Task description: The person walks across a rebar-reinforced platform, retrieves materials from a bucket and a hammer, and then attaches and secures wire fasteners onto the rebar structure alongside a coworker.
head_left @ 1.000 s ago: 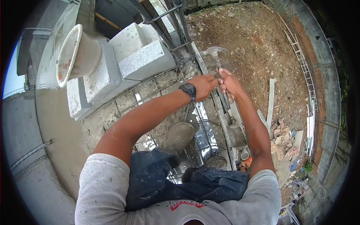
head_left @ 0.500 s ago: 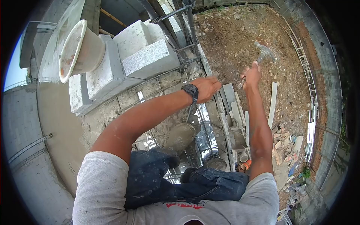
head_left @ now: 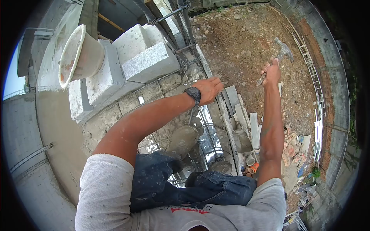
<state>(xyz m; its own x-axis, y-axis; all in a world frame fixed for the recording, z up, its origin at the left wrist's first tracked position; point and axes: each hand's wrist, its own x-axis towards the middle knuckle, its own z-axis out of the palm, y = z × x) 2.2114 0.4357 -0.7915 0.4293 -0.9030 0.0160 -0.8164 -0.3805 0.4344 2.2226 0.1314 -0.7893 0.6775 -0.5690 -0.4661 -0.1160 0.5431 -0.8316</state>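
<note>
My right hand (head_left: 272,73) is wrapped round the handle of a claw hammer (head_left: 284,50), held out past the edge over the dirt ground below. My left hand (head_left: 209,90), with a dark watch (head_left: 193,94) on its wrist, is at the edge board (head_left: 228,129). Its fingers are curled together; whatever they pinch is hidden from above. Under and beside this hand run steel bars (head_left: 210,133) over shiny, cement-smeared panels. A mud-covered boot (head_left: 184,140) stands on the bars.
White blocks (head_left: 148,63) sit to the left, with a pale bucket (head_left: 86,57) on top. Upright poles (head_left: 185,23) rise beyond. Below the edge lie pale boards (head_left: 243,113), rubble (head_left: 295,150), orange pots (head_left: 253,168) and a ladder (head_left: 316,81).
My right hand has swung the hammer outward, to the right, farther from the edge board. The left hand stays by the board; the whole view has shifted slightly.
</note>
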